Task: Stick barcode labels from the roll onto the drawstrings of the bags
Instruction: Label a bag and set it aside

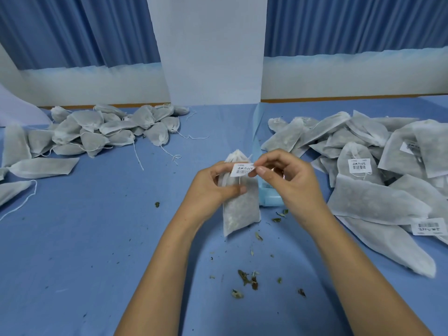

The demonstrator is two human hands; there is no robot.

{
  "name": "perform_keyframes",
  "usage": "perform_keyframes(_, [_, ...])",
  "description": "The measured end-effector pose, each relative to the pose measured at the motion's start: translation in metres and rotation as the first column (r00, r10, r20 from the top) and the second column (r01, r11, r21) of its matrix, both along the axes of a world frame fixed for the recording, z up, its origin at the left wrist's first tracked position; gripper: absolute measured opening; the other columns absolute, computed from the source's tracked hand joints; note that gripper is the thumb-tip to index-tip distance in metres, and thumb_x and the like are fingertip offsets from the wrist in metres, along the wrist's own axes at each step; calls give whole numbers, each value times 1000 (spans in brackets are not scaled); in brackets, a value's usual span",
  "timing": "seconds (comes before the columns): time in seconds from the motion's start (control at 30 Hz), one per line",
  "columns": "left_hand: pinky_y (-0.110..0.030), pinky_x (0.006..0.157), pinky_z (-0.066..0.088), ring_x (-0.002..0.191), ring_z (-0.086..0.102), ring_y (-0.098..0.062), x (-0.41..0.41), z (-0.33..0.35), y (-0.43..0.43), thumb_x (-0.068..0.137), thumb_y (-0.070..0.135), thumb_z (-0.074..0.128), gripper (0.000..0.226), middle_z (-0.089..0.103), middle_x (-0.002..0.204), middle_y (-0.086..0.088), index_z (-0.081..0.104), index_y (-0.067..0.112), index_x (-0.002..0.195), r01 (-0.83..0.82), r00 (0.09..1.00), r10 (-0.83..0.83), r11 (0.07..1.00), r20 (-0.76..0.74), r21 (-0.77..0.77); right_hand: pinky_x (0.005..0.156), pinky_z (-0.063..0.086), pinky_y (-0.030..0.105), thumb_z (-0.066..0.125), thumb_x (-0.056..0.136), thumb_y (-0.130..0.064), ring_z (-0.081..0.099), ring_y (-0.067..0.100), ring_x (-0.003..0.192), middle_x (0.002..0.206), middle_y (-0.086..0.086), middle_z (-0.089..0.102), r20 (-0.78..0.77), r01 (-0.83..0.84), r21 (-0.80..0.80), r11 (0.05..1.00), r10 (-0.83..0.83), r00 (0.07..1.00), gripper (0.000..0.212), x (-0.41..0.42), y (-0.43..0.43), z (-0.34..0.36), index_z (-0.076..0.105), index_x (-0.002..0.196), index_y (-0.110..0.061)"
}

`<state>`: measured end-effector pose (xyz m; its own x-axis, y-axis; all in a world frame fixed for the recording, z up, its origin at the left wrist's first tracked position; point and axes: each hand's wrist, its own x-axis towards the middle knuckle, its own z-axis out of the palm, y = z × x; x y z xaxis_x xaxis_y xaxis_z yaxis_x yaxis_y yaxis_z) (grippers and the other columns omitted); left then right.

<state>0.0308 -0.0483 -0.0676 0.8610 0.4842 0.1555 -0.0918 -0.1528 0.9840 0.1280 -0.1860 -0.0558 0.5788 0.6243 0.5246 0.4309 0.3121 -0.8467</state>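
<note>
- In the middle of the blue table (97, 238), a small white barcode label (243, 170) sits between the two hands, at the top of one bag (238, 209).
- The right hand (288, 183) pinches the label's right edge with thumb and first finger.
- The left hand (213, 187) holds the bag near its top, fingers curled round it and thumb pressing on the front.
- A thin white drawstring (240, 181) hangs down from under the label.
- The bag is long, soft and thin, with dark bits showing through the white cloth.
- Both bare arms reach up from the bottom edge, with the hands turned toward each other.
- A pale blue strip (269, 200) lies just behind the right hand.
- A pile of plain bags (109, 132) lies far left.
- Another pile (378, 202) lies right, and some of its bags have labels.
- Dry leaf bits (247, 280) dot the table.
</note>
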Motion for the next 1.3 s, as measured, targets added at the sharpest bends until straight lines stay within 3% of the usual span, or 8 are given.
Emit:
perform_keyframes(0.2, [-26, 91, 53, 108, 66, -18, -2, 1, 0, 74, -13, 73, 51, 69, 117, -8, 68, 11, 118, 110, 993, -108, 993, 46, -32, 72, 38, 12, 64, 86, -5, 47, 11, 70, 76, -17, 58, 217, 150, -197, 969, -106, 970, 18, 1, 3, -10, 62, 79, -21])
perform_keyframes(0.43, [-25, 91, 53, 111, 66, -18, -2, 2, 1, 79, 11, 73, 41, 71, 117, -5, 68, 15, 119, 105, 992, -100, 991, 72, -79, 68, 34, 10, 58, 84, 4, 46, 6, 68, 71, -9, 53, 389, 211, -152, 966, -138, 911, 12, -1, 4, -10, 58, 81, -7])
perform_keyframes(0.57, [-20, 83, 54, 103, 69, -17, -2, 1, 2, 84, -3, 68, 36, 73, 111, -4, 70, 13, 116, 86, 993, -79, 994, 92, -70, 68, 39, 13, 59, 84, 7, 51, 10, 71, 75, -1, 59, 385, 213, -173, 962, -133, 913, 13, -1, 5, -10, 59, 83, -6])
perform_keyframes(0.73, [-18, 77, 54, 93, 69, -14, -1, 0, 2, 81, -11, 69, 39, 71, 110, -7, 72, 12, 112, 22, 996, -20, 1000, 88, -12, 69, 43, 15, 56, 84, 4, 54, 14, 75, 81, 3, 61, 241, 205, -158, 966, -164, 957, 13, -4, 8, -15, 58, 89, -8])
perform_keyframes(0.87, [-15, 73, 52, 87, 67, -6, -1, -2, 1, 83, -8, 68, 37, 71, 105, 2, 72, 15, 111, 8, 991, -9, 1000, 135, 11, 74, 43, 12, 72, 82, -19, 53, 4, 80, 93, -3, 59, 56, 246, -214, 945, -240, 969, 27, -2, 14, -19, 54, 103, -16])
perform_keyframes(1.07, [-14, 74, 50, 87, 68, -5, 9, 2, -7, 90, -3, 60, 34, 75, 94, 12, 76, 27, 89, -154, 968, 149, 988, 203, 11, 67, 50, 18, 75, 79, -10, 60, 7, 67, 76, 3, 66, -183, 165, -216, 962, -206, 961, 11, -1, 11, -13, 64, 80, -9])
perform_keyframes(1.2, [-17, 74, 52, 84, 68, -2, 27, 20, -23, 89, -2, 62, 36, 75, 90, 15, 75, 31, 88, -185, 954, 171, 982, 245, 35, 74, 52, 19, 72, 83, -17, 66, 6, 81, 89, 0, 71, -289, 144, -187, 972, -194, 938, 10, 3, -6, -7, 66, 90, -15])
perform_keyframes(1.3, [-14, 66, 50, 77, 67, 1, 42, 34, -38, 90, 2, 64, 30, 74, 89, 16, 74, 30, 93, -159, 959, 143, 986, 246, 45, 60, 48, 13, 70, 84, -22, 66, 2, 74, 87, -7, 73, -320, 40, -270, 962, -129, 938, 18, 10, -32, -5, 67, 100, -14])
